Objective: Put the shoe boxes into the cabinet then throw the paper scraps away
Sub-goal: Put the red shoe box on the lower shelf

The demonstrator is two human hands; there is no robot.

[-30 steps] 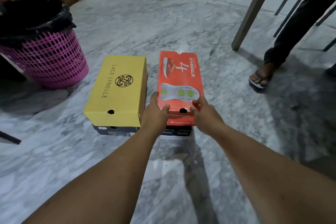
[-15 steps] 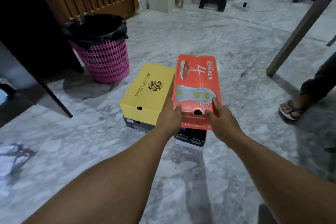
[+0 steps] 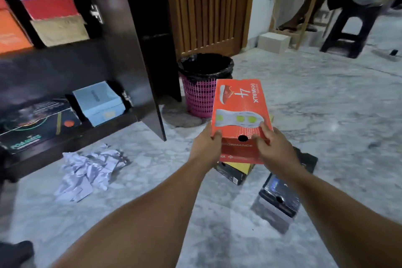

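Note:
An orange shoe box [image 3: 239, 104] is held in the air at the centre, above the floor. My left hand [image 3: 206, 146] grips its near left corner and my right hand [image 3: 273, 146] grips its near right corner. Below it on the marble floor lie a yellow box on a black box [image 3: 236, 171], mostly hidden, and another black box [image 3: 280, 199] to the right. The dark cabinet [image 3: 130, 50] stands open at the left with several boxes on its shelves. Crumpled white paper scraps [image 3: 89, 169] lie on the floor in front of it.
A pink bin with a black liner [image 3: 202, 91] stands beside the cabinet door, behind the orange box. A slatted wooden door [image 3: 208, 6] is behind it. A black stool [image 3: 352, 26] and a wooden frame [image 3: 304, 2] stand at the far right.
Both hands have lifted the orange box off the black box beneath it. The view has swung left, bringing the open cabinet and the paper scraps into sight.

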